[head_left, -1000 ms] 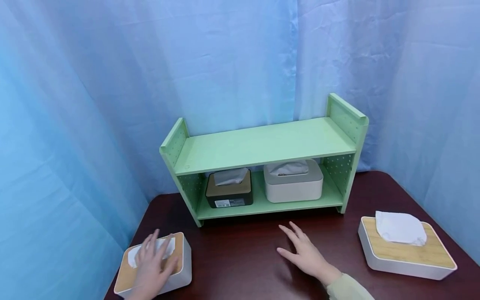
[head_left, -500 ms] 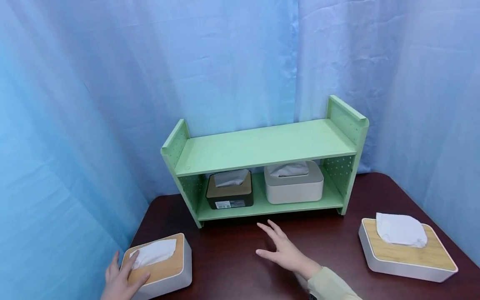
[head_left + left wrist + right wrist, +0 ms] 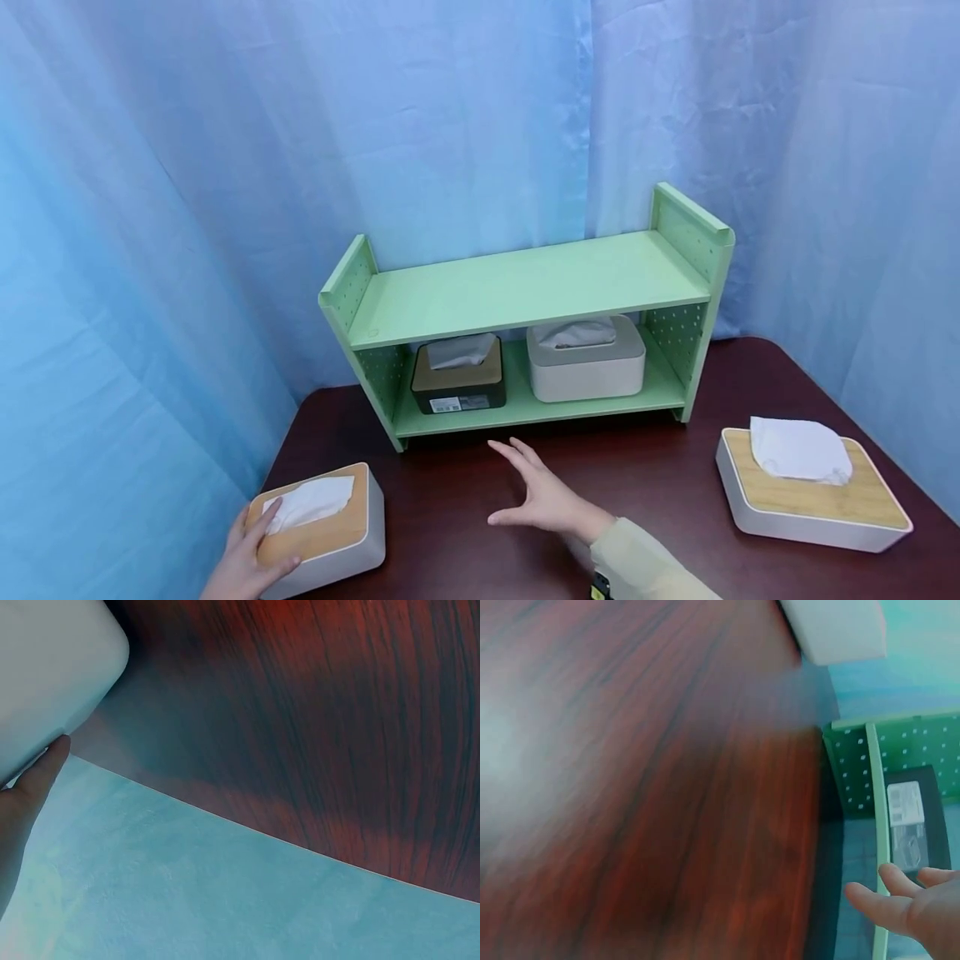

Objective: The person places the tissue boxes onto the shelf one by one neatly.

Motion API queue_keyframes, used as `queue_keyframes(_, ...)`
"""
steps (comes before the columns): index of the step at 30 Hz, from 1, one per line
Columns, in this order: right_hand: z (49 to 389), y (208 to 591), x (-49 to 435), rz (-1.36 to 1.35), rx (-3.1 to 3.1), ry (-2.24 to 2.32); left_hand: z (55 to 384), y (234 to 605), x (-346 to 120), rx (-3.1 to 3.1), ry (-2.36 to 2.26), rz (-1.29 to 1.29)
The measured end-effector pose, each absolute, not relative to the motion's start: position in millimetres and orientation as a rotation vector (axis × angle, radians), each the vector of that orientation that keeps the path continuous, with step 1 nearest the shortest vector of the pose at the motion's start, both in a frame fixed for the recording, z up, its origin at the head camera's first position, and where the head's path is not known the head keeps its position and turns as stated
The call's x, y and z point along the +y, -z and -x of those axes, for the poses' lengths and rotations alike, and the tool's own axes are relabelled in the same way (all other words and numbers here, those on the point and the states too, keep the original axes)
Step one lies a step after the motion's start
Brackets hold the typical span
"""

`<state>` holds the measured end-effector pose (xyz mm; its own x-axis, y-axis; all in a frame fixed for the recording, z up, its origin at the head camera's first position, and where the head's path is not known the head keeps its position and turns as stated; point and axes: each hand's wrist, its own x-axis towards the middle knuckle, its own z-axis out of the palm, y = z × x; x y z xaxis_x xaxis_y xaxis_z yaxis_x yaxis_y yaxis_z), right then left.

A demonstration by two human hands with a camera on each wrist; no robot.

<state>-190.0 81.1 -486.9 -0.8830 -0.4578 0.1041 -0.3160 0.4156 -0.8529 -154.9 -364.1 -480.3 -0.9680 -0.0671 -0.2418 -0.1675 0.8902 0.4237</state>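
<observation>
My left hand [image 3: 243, 558] rests at the left end of a white tissue box [image 3: 330, 546] with a wooden lid and a tissue sticking out. Its fingers spread over the lid's left edge, with the thumb near the front rim. In the left wrist view a finger [image 3: 52, 761] meets the lower edge of the tissue box [image 3: 60, 667]. Over the table, right of that box, my right hand [image 3: 543, 500] holds nothing, thumb and fingers apart in a wide curve. The right wrist view has this hand [image 3: 922, 907] overlapping the green shelf [image 3: 881, 825].
On the lower level of the green shelf [image 3: 525, 287] stand a dark tissue box [image 3: 457, 383] and a white tissue box with a grey lid [image 3: 585, 371]. Another wooden-lidded tissue box [image 3: 825, 504] lies at the right of the dark table [image 3: 450, 542]. Blue curtains [image 3: 465, 125] hang behind.
My left hand has drawn back from above the tissue box's lid to its left end. The right hand has moved left across the table, toward that box.
</observation>
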Motion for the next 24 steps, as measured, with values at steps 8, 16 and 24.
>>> queue_keyframes(8, 190, 477, 51, 0.796, 2.415, 1.403, 154, 483, -360, 2.822, -0.681, 0.195)
queue_keyframes(16, 185, 483, 37, 0.840, 2.426, 1.306, 151, 482, -345, 2.840, -0.686, 0.138)
queue_keyframes(24, 179, 486, 27, 0.904, 2.432, 1.263, 145, 484, -323, 2.927, -0.710, 0.037)
